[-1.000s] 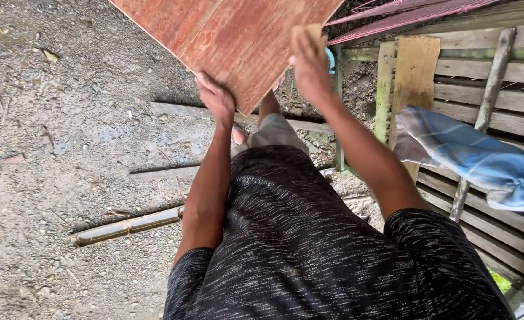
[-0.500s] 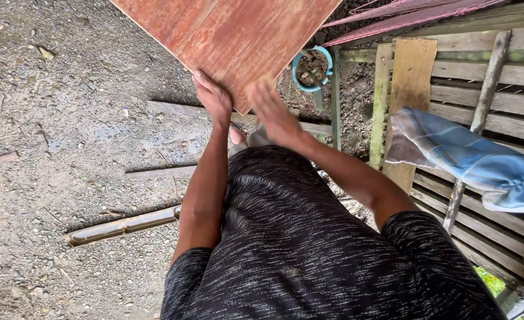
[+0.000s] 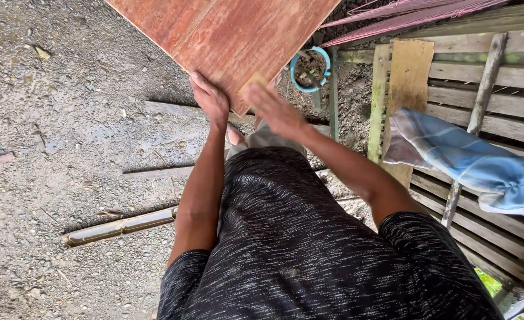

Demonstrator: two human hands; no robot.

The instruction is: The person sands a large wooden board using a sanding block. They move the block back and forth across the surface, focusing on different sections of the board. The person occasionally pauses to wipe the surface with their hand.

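Both arms reach forward and down from the shoulders, bare below short dark sleeves. The left arm runs nearly straight, elbow barely bent, wrist in line with the forearm. The left hand point(image 3: 210, 101) lies palm down, its fingers point(image 3: 198, 82) together and stretched forward, flat rather than curled. The right arm bends at the elbow and angles inward toward the left. The right hand point(image 3: 272, 108) is blurred, open, fingers spread and extended.
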